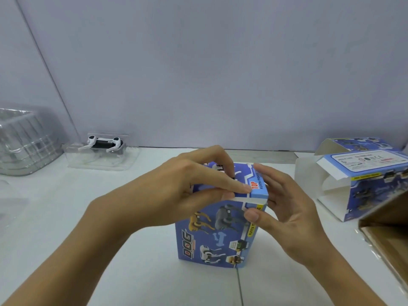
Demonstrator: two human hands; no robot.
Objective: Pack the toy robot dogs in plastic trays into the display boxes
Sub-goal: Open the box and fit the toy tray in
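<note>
— Standing upright at the middle of the white table (66, 217): a blue display box (215, 235), printed "DOG" with pictures of robot dogs, top flap folded down.

— Gripping it with both hands?

— Pressing down on the lid with the left hand (187, 188), fingers stretched across the flap and fingertips pinching its front edge near the red "TOP" label. Holding the right-hand corner with the right hand (284, 208), thumb pushing against the front face just under the flap, fingers curling round the side wall.

— Sitting where, the next dog?

— Lying well apart at the back left, near the wall: a white-and-black toy robot dog (104, 143), nested in a clear plastic tray (101, 159).

— Beside it?

— Stacking up at the far left edge, a pile of empty clear trays (26, 140). Blurring too much to count.

— And on the right?

— Lying on its side, a second display box (362, 180) of the same blue print, end flaps hanging open toward the middle box, white inside showing. Poking in at the right edge, nearer the camera, a brown cardboard carton (388, 230), only a corner showing.

— Touching, the two blue boxes?

— Staying apart, bare table lying between.
</note>
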